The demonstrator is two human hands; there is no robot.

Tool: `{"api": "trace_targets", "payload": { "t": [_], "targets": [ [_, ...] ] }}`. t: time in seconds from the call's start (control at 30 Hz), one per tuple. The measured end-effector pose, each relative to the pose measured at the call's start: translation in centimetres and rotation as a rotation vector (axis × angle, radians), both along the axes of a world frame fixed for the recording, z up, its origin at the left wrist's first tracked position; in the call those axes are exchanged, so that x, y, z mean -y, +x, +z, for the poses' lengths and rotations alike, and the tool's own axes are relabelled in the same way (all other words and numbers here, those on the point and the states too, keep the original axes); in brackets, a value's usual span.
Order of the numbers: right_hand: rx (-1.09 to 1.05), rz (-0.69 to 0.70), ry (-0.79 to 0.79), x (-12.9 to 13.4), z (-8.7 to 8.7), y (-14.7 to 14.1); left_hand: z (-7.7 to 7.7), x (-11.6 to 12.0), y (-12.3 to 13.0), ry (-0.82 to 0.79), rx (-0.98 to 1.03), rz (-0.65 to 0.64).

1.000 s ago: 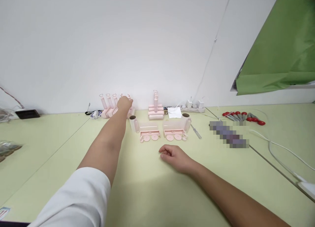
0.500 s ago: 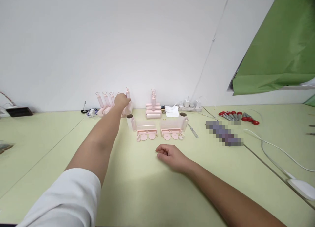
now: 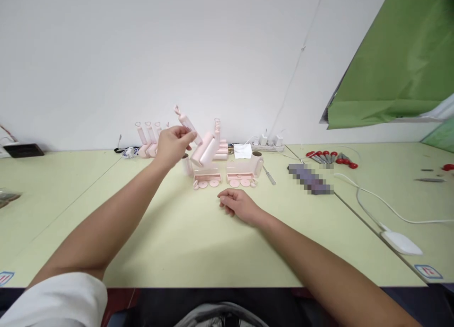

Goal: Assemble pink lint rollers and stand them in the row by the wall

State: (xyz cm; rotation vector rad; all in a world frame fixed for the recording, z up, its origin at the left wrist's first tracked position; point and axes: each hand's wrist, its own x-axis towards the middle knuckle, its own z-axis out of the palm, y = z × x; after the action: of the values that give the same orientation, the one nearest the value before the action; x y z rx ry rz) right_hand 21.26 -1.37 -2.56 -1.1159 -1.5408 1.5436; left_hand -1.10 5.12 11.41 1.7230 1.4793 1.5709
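Observation:
My left hand (image 3: 174,145) is closed round the handle of a pink lint roller (image 3: 205,149) and holds it tilted above the table. A heart-shaped loop tops its handle. My right hand (image 3: 239,205) lies low over the table with its fingers loosely bent and nothing in it. Just beyond it sit two sets of pink roller parts, a left set (image 3: 207,179) and a right set (image 3: 241,178), with clear sheets, round discs and tubes. Several lint rollers (image 3: 146,147) stand upright at the back left, partly hidden by my left hand.
More pink rollers (image 3: 222,149) are at the wall. A screwdriver (image 3: 269,175), a white paper (image 3: 242,150) and a power strip (image 3: 271,147) lie to the right, near a blurred-out object (image 3: 310,178). Red-ended tools (image 3: 322,156) and a white cable (image 3: 383,206) are further right.
My left hand has taken a lint roller from the back row, lifted it and brought it right and closer. My right hand stays near the same spot. The view has tipped down.

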Motion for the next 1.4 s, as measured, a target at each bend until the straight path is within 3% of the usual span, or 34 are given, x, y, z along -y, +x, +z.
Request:
{"api": "trace_targets", "payload": {
  "t": [0.1, 0.2, 0.3, 0.4, 0.53, 0.6, 0.73, 1.0, 1.4],
  "targets": [
    [-0.280, 0.021, -0.110, -0.2, 0.1, 0.0, -3.1, 4.8, 1.3, -0.025, 0.046, -0.057],
    [-0.427, 0.092, -0.129, -0.5, 0.1, 0.3, -6.7, 7.8, 1.9, -0.054, 0.138, -0.130],
    [-0.392, 0.063, -0.122, -0.8, -0.3, 0.5, -9.5, 8.7, 2.1, -0.061, 0.228, -0.159],
    [-0.358, 0.026, -0.110, -1.0, -0.7, 0.5, -10.9, 8.2, 2.2, -0.136, 0.179, -0.205],
    [-0.313, 0.008, -0.067, -1.0, -0.8, 0.4, -12.1, 7.4, 2.6, -0.259, 0.139, -0.436],
    [-0.280, -0.005, -0.042, -0.8, -0.8, 0.3, -12.6, 7.2, 2.8, -0.307, 0.146, -0.473],
    [-0.242, -0.001, -0.003, -0.7, -0.7, 0.3, -13.1, 7.0, 2.8, -0.363, 0.183, -0.468],
    [-0.241, 0.001, 0.032, -0.6, -0.8, 0.3, -12.6, 7.3, 2.8, -0.364, 0.249, -0.449],
    [-0.209, 0.003, 0.096, -0.8, -0.1, 0.6, -12.4, 7.3, 2.8, -0.262, 0.235, -0.449]
  ]
}}
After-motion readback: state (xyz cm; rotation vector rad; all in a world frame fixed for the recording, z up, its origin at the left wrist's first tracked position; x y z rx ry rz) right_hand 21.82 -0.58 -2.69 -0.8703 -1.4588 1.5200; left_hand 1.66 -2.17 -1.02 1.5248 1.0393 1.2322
